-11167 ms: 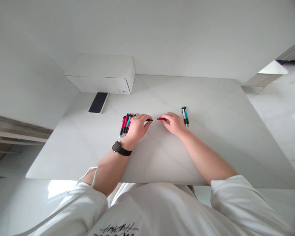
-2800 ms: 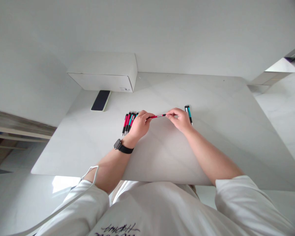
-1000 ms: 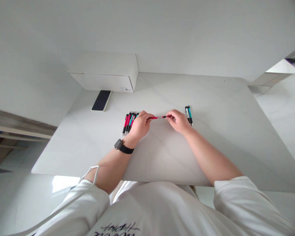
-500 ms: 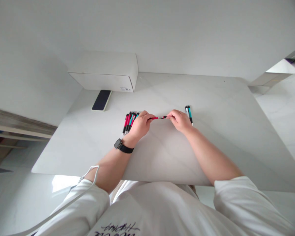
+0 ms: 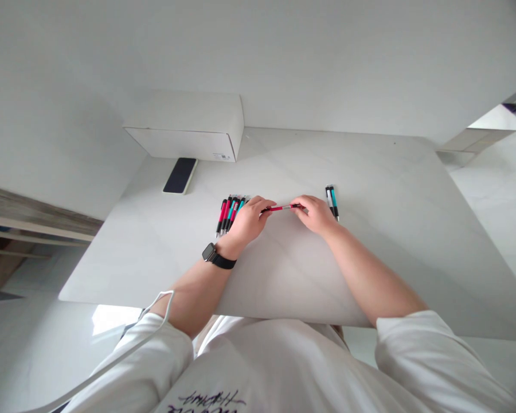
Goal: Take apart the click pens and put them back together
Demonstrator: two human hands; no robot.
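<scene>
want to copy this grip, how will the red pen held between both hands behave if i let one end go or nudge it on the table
The red pen spans straight between the left hand and right hand without sagging, so it is probably stiff. It looks thin and small, so likely light. Its barrel looks round and the white table looks smooth, so a nudge may well make it roll.

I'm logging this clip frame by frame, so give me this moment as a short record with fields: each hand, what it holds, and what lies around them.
left hand: left hand pinches one end of the red pen
right hand: right hand pinches the pen's other end
pen pose: roughly level, spanning the gap between the hands, just above the white table
left of hands: bunch of red and teal pens lying side by side
right of hands: pair of pens, one white, one teal
far side: white box, dark phone in front of it
wrist: black watch on left wrist
</scene>
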